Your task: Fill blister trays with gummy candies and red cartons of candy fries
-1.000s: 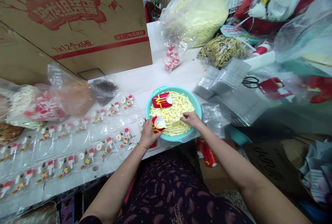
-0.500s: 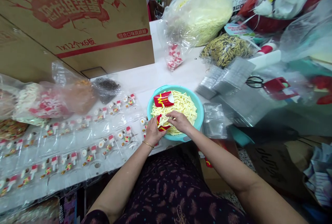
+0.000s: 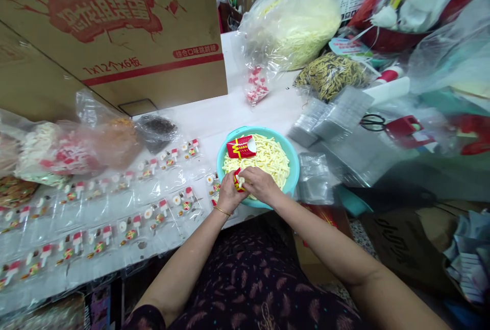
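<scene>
My left hand (image 3: 230,196), with a thin bracelet at its wrist, grips a small red-and-yellow french fry box (image 3: 238,181) over the near left side of a turquoise basin (image 3: 294,169). Fingers of my right hand (image 3: 264,185) are closed together at the box's mouth, on pale miniature fries that show between the two hands. Their tips are partly hidden. Loose cream-coloured miniature fries (image 3: 273,159) fill much of the basin. On top of them lies a second red french fry box (image 3: 241,147) with a yellow pattern.
Rows of clear packets (image 3: 132,228) with tiny food pieces cover the table's left side. Behind stand a large cardboard box (image 3: 161,59) and a bag of pale pieces (image 3: 294,29). Right of the basin lie clear plastic sleeves (image 3: 316,179) and black-handled scissors (image 3: 373,122).
My right hand has moved slightly left and closer over the mouth of the held box. The box is turned more upright and more covered by my fingers.
</scene>
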The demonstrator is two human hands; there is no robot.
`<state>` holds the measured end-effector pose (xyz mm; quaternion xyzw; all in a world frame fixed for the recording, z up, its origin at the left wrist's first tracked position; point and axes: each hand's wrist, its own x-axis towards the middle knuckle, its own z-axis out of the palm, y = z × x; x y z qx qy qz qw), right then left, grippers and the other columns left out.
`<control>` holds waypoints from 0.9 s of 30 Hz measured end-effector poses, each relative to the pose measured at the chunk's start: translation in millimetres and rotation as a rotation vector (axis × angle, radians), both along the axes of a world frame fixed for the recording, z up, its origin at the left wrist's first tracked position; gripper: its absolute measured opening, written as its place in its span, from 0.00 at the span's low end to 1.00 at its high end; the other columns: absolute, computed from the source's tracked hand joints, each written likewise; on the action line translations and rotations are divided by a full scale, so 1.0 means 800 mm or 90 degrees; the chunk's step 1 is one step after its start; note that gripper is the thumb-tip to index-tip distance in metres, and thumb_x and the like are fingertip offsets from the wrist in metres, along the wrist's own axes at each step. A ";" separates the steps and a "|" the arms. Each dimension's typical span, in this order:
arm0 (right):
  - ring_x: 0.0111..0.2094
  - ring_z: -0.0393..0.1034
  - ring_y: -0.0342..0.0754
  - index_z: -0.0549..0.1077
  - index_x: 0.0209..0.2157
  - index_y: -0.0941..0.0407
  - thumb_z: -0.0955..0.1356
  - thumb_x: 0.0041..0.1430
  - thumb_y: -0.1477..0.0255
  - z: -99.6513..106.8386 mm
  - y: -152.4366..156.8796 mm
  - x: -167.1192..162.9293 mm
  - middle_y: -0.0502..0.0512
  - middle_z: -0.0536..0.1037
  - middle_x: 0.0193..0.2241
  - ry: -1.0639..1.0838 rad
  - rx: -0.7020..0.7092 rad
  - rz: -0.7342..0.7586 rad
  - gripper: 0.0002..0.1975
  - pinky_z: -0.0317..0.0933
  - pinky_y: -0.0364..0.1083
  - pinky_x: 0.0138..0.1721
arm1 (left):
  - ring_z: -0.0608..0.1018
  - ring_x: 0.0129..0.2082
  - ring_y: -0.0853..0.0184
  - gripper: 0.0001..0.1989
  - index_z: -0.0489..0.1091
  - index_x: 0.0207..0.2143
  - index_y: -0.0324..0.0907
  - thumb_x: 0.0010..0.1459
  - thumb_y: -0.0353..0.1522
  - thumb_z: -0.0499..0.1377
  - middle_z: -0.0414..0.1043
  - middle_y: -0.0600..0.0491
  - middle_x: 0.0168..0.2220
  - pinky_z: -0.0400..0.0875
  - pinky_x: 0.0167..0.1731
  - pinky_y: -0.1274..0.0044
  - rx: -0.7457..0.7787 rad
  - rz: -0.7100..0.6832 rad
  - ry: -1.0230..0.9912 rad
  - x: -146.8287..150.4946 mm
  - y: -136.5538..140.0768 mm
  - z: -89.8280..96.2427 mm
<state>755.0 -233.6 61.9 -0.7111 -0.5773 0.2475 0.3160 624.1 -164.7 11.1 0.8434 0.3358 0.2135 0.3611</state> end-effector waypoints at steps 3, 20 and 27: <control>0.35 0.66 0.44 0.71 0.34 0.56 0.65 0.50 0.75 -0.011 0.005 0.004 0.54 0.72 0.33 0.038 0.003 -0.098 0.08 0.59 0.43 0.38 | 0.68 0.43 0.60 0.33 0.56 0.47 0.39 0.37 0.35 0.63 0.64 0.47 0.41 0.64 0.43 0.68 -0.003 -0.018 -0.004 0.001 -0.001 -0.001; 0.35 0.68 0.44 0.73 0.39 0.57 0.66 0.49 0.73 0.000 0.016 0.031 0.54 0.75 0.35 0.154 -0.026 0.070 0.13 0.60 0.43 0.36 | 0.68 0.42 0.59 0.37 0.57 0.45 0.39 0.32 0.40 0.67 0.64 0.47 0.41 0.62 0.43 0.64 -0.099 0.057 -0.026 -0.011 -0.001 0.003; 0.34 0.68 0.46 0.76 0.29 0.57 0.64 0.49 0.81 -0.007 0.022 0.009 0.55 0.76 0.30 -0.010 -0.043 0.214 0.11 0.59 0.44 0.38 | 0.70 0.36 0.66 0.31 0.59 0.41 0.40 0.34 0.37 0.67 0.66 0.53 0.36 0.65 0.38 0.71 -0.358 0.086 -0.106 -0.009 -0.009 0.007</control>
